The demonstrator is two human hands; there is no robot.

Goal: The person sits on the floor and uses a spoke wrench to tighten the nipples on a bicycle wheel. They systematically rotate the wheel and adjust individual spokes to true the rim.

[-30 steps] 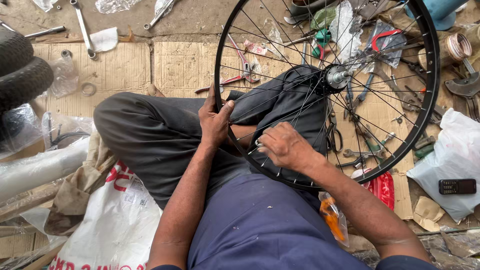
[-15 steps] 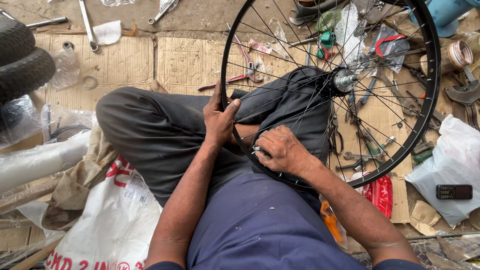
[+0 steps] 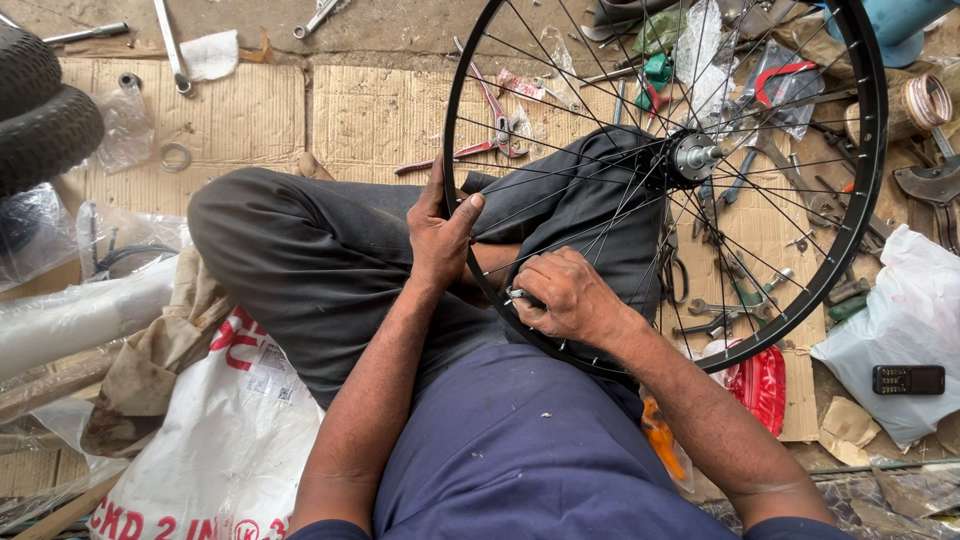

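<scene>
Flattened cardboard sheets (image 3: 250, 120) are covering the dusty concrete floor (image 3: 400, 30). Red-handled pliers (image 3: 490, 115) and a metal ring (image 3: 176, 156) are lying on the cardboard. Two wrenches (image 3: 170, 45) are resting at its far edge, partly on the bare concrete. To the right, a small black phone (image 3: 907, 379) is sitting on a white plastic bag (image 3: 915, 320). A printed white sack (image 3: 215, 430) is lying at the near left, and black tyres (image 3: 40, 110) are resting at the far left.

A white woven plastic sack with red printed lettering (image 3: 215, 420) lies at seven o'clock. A shiny red foil packet (image 3: 762, 385) sits at four o'clock, a small black mobile phone with dark screen (image 3: 907, 379) beside it at three.
</scene>
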